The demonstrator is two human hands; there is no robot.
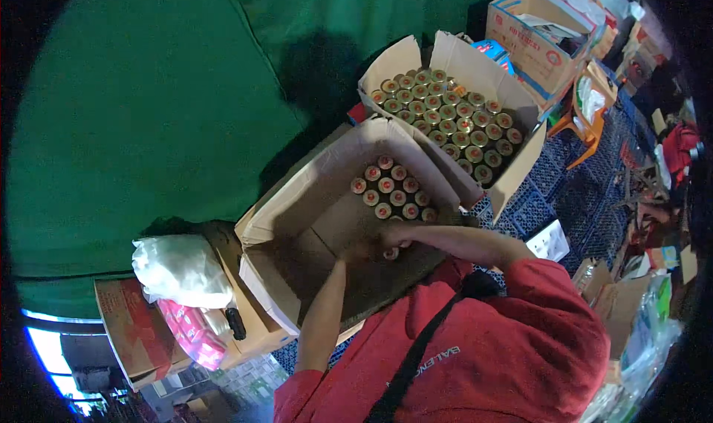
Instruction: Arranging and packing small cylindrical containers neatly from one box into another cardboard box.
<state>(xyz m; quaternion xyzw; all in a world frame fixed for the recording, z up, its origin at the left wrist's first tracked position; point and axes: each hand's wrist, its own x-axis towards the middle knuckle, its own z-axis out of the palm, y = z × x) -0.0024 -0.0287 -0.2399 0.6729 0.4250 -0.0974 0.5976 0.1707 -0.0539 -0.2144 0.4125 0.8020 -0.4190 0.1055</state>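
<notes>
An open cardboard box [312, 161] stands right before me, with both my hands down inside it. Several cylindrical cans [386, 185], pale-topped with red centres, are grouped upright in its far right part. My right hand [398, 234] reaches in from the right, close beside the nearest cans; one can top [391, 253] shows just below it. My left hand [356, 250] is in the box's shadow next to the right one. Both hands are dim and blurred, so their fingers and anything in them cannot be made out.
A second open cardboard box [515, 167], packed with gold-rimmed cans [447, 112], adjoins on the far right. Left are a white plastic bag [181, 270], a pink package [192, 331] and a carton [133, 323]. A green sheet [167, 116] hangs behind. An orange stool [590, 139] stands right.
</notes>
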